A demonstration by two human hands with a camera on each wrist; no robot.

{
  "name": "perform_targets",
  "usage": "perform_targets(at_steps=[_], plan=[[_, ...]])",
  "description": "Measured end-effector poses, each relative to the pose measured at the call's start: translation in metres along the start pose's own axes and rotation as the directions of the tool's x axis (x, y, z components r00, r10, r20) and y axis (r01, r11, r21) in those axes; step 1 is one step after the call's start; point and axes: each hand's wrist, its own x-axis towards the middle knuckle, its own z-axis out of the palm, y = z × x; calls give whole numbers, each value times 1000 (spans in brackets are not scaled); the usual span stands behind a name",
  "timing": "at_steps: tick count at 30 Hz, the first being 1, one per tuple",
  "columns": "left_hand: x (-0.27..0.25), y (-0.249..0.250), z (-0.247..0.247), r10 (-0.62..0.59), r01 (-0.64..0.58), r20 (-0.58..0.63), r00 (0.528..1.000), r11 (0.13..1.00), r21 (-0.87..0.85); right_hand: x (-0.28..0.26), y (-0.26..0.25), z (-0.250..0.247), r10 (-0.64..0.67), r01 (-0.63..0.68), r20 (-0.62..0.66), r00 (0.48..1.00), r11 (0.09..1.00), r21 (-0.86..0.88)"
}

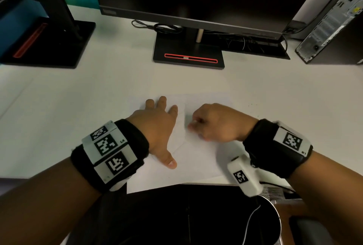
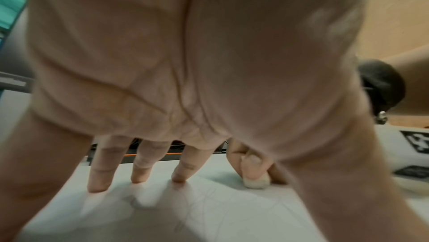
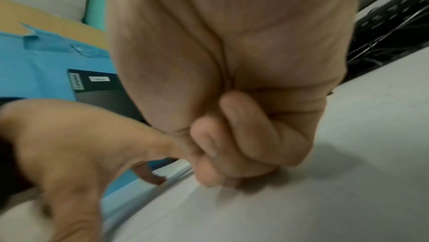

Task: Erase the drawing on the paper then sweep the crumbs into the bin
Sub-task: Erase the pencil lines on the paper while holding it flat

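Note:
A white sheet of paper (image 1: pixel 196 158) with faint pencil lines lies at the desk's near edge. My left hand (image 1: pixel 157 126) lies flat on its left part, fingers spread and straight, seen as fingertips (image 2: pixel 97 183) pressing the paper (image 2: pixel 209 213) in the left wrist view. My right hand (image 1: pixel 212 124) is curled just to the right and pinches a small white eraser (image 2: pixel 256 183) against the sheet. In the right wrist view the curled fingers (image 3: pixel 234 154) hide the eraser. A round bin (image 1: pixel 275 211) stands below the desk edge at the lower right.
A monitor on a black stand (image 1: pixel 188 56) sits behind the paper, with cables (image 1: pixel 157 27) by it. A second stand (image 1: pixel 49 44) is at the far left and a computer tower (image 1: pixel 334 24) at the far right. A few dark specks (image 1: pixel 253 105) lie right of the paper.

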Motion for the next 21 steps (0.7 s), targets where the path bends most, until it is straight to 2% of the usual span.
perform_targets(at_steps=[2, 5, 7, 9, 11, 14, 16, 19, 21], plan=[[0, 0, -1, 2, -2, 0, 1000, 1000, 0, -1, -3, 2, -17, 16, 65, 998, 1000, 9], [-3, 1, -2, 0, 0, 4, 1000, 1000, -2, 8, 5, -10, 71, -69, -35, 997, 997, 42], [-3, 1, -2, -1, 1, 0, 1000, 1000, 0, 8, 4, -10, 57, -54, -67, 996, 998, 40], [-3, 0, -1, -1, 1, -1, 1000, 1000, -4, 6, -3, -2, -14, 14, -9, 1000, 1000, 2], [-2, 1, 0, -2, 2, -3, 1000, 1000, -6, 2, -5, 0, -32, 32, 58, 998, 999, 0], [-2, 1, -1, -5, 5, -9, 1000, 1000, 8, 8, 5, -13, 63, -63, -18, 998, 998, 7], [-2, 2, -1, -6, 6, -10, 1000, 1000, 15, 8, 4, -13, 48, -48, -49, 998, 999, 1], [-1, 2, 0, -1, 2, -18, 1000, 1000, 20, 4, -6, -2, -59, 60, 53, 997, 998, -34], [-1, 1, 0, -1, 2, -25, 1000, 1000, 24, 8, -2, -6, -31, 33, 66, 997, 999, -30]])
